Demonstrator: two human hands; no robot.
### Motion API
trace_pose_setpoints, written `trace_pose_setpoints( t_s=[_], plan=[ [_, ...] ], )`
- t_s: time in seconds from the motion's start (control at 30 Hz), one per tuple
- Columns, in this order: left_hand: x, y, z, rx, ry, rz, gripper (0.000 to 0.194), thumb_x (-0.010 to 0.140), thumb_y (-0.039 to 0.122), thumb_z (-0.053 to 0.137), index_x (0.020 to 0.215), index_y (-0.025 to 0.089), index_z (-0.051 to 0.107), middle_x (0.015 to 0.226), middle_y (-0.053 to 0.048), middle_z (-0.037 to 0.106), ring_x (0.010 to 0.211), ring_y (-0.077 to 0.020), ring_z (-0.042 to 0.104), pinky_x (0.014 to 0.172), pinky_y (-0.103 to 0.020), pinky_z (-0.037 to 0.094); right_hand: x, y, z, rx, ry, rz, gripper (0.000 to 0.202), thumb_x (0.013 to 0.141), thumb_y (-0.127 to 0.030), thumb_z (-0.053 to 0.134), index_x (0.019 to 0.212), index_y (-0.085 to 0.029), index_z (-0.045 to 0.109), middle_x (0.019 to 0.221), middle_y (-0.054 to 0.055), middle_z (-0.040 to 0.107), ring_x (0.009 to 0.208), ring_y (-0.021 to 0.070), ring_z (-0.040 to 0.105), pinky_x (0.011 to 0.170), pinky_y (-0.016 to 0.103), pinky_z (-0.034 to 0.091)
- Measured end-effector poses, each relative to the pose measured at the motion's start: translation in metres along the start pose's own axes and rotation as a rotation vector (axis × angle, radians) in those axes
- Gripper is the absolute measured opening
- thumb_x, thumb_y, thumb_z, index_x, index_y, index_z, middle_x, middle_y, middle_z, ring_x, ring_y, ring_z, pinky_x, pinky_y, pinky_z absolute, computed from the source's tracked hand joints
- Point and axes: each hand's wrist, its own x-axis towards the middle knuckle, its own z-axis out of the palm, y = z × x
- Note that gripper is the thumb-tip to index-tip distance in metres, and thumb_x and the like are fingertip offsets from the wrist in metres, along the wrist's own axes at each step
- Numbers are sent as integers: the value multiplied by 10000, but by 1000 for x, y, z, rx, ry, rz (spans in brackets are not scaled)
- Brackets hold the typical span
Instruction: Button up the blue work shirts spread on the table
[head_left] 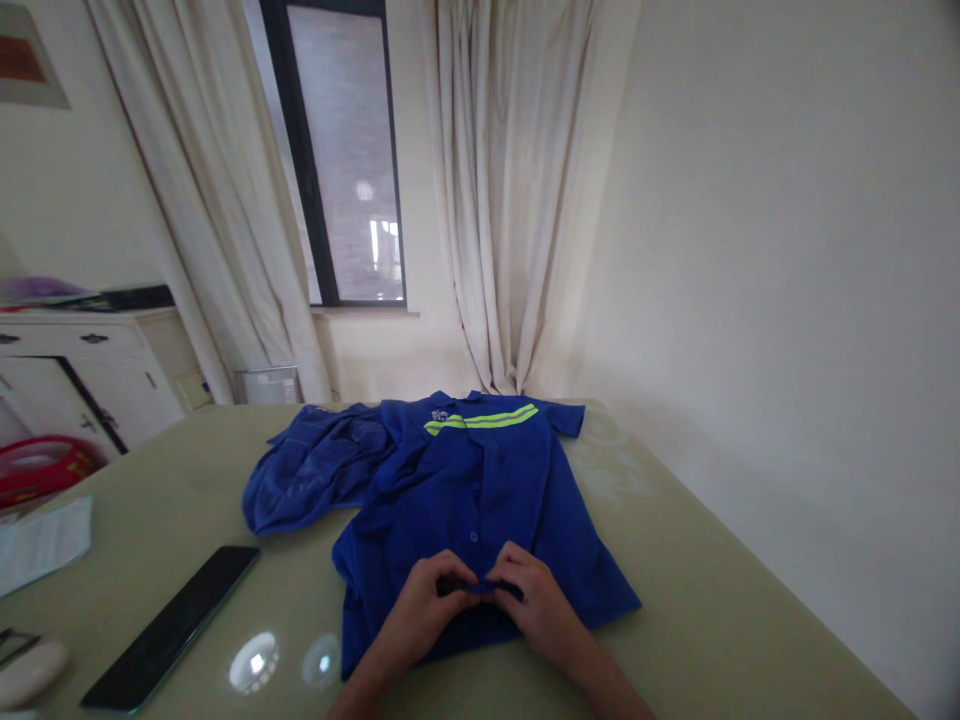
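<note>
A blue short-sleeved work shirt (517, 500) lies front up on the pale green tabletop (705, 600), its collar toward the window (349, 150) and its hem toward the person; the left hand (421, 603) and right hand (544, 605) meet at the lower front, near the hem; the thumb and fingers of each are brought together, clamped on a small fold of the shirt's front edge; the pinched cloth is mostly covered by the fingertips, and what lies beneath it is in shadow; both forearms are cut off at the bottom.

A button (474, 537) shows just above the hands; the yellow-green stripe (495, 420) crosses the chest, beside a pale print (439, 415) too small to read; the shirt's left-hand side in view is rumpled, and its sleeve there is hard to make out against a crumpled blue garment (311, 480).

A black flat slab (172, 625) lies nearer on the left; farther left, a paper sheet (49, 545) and a whitish rounded object (34, 672) are cut off by the edge.
</note>
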Motion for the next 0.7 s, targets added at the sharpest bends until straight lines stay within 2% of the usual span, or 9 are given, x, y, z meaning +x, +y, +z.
trace_pose_setpoints(
  t_s=[0.2,0.4,0.53,0.7],
  plan=[
    [0,-1,0,22,-27,-29,67,783,202,697,825,199,748,798,-4,706,775,-176,635,729,-276,459,-3,2,0,-16,-18,-30,158,894,-121,633,900,-231,747,937,22,634,909,180,618,823,285,475],
    [-5,9,7,143,34,48,58,858,209,612,866,208,669,820,6,637,763,-167,574,709,-270,429,-2,3,2,73,42,-19,117,896,-166,670,962,-225,746,950,27,644,924,186,631,859,301,485],
    [-6,11,10,135,47,98,60,882,202,589,859,212,644,847,0,625,790,-171,570,727,-273,425,0,3,1,127,69,-1,77,874,-177,701,911,-217,755,908,22,636,884,185,634,829,298,490],
    [-7,10,14,76,92,58,61,885,232,607,846,212,650,814,2,636,774,-176,577,713,-275,427,0,1,0,94,27,-19,109,903,-177,677,921,-237,766,923,18,632,888,180,622,825,291,479]
  ],
)
